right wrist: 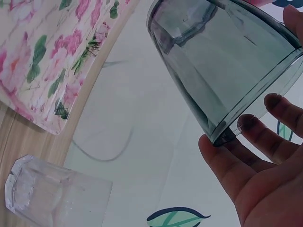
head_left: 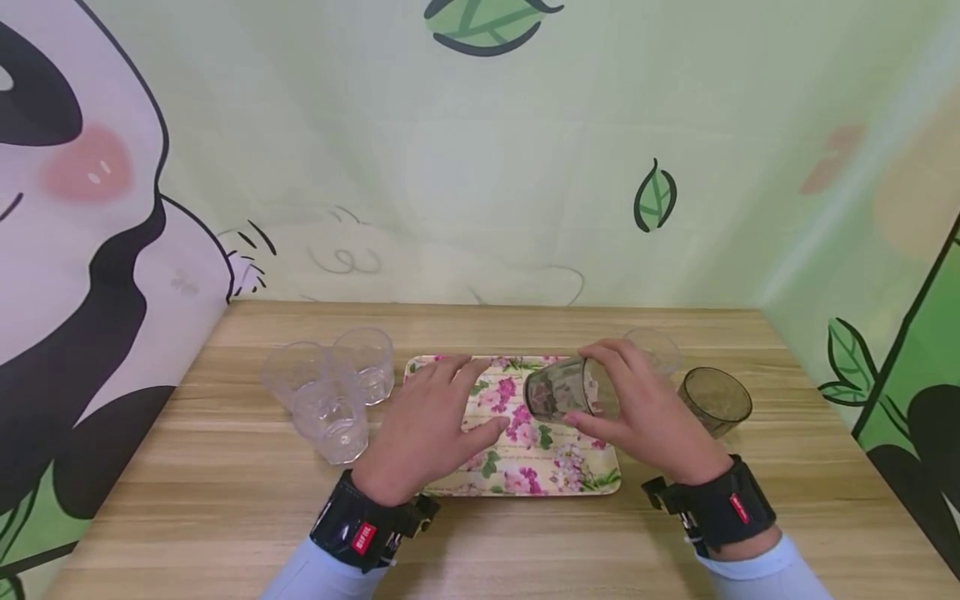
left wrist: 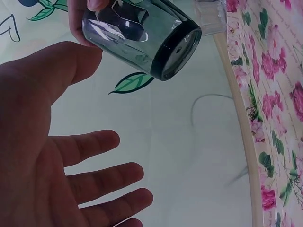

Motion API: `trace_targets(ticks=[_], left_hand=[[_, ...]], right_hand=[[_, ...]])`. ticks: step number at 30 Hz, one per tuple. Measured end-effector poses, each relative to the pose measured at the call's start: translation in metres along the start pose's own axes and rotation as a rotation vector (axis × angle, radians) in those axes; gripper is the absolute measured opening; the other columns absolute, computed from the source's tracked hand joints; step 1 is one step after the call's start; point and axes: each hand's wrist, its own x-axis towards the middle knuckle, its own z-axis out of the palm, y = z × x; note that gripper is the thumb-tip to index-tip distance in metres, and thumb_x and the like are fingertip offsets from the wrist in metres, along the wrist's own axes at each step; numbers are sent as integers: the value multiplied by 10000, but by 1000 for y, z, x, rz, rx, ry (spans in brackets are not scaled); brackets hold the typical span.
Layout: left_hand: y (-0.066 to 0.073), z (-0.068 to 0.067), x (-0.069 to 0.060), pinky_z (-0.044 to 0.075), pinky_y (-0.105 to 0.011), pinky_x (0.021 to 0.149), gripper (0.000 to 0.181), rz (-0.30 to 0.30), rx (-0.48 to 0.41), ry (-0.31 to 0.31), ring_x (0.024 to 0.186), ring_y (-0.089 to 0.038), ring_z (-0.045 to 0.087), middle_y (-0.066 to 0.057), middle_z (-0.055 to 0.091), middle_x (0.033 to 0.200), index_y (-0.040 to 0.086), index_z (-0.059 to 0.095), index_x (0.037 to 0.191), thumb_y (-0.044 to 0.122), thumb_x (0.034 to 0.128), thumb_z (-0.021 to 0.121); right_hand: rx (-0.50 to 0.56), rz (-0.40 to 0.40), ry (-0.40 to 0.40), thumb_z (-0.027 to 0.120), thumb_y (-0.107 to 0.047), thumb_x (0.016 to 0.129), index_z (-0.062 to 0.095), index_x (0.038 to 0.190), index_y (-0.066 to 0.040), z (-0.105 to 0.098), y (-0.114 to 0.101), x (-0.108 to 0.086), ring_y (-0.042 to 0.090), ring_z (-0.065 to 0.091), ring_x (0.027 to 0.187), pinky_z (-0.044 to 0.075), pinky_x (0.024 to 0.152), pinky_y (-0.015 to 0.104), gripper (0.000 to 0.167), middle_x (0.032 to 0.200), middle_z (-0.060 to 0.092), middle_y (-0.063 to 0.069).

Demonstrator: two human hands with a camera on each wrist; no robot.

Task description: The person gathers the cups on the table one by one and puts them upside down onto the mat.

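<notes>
My right hand [head_left: 648, 408] grips a grey-tinted glass [head_left: 558, 390] above the right part of a flower-patterned tray [head_left: 517, 458]. The glass lies tilted on its side, its base pointing left. In the right wrist view, a paler see-through band shows past the grey rim, beside the fingers [right wrist: 272, 142]; I cannot tell whether it is a second glass. Over the tray's left part hovers my left hand [head_left: 427, 425], its fingers spread and holding nothing. The left wrist view shows this hand [left wrist: 61, 156] apart from the grey glass [left wrist: 142, 40].
Several clear glasses stand on the wooden table [head_left: 225, 517]: one front left [head_left: 333, 425], others behind it [head_left: 365, 367]. Right of the tray is another grey-tinted glass [head_left: 716, 400]. A clear glass [head_left: 652, 346] is partly hidden behind my right hand. A printed cloth [head_left: 465, 167] backs the table.
</notes>
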Motion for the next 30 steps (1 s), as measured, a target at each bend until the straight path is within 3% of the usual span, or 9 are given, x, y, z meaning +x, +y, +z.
trace_targets(ticks=[14, 22, 30], left_hand=[[2, 1, -1, 426, -522, 1102, 761, 14, 1, -31, 1349, -341, 498, -129, 515, 1474, 171, 462, 1498, 600, 892, 627], [4, 5, -1, 422, -501, 1111, 765, 44, -36, -54, 1368, -332, 481, -142, 511, 1479, 154, 471, 1494, 611, 898, 617], [7, 9, 0, 423, -484, 1114, 786, 64, -45, -50, 1357, -321, 494, -147, 513, 1476, 141, 482, 1480, 651, 893, 599]], right_hand=[[20, -5, 2, 809, -402, 831, 453, 1428, -72, 1, -6, 1, 287, 498, 1258, 496, 1006, 496, 770, 1393, 461, 130], [131, 20, -15, 816, -372, 832, 433, 1454, -120, 3, -9, 1, 244, 508, 1240, 502, 1006, 473, 773, 1429, 440, 91], [176, 25, -22, 808, -374, 843, 413, 1463, -184, 4, -10, 0, 187, 501, 1209, 525, 964, 449, 760, 1431, 423, 56]])
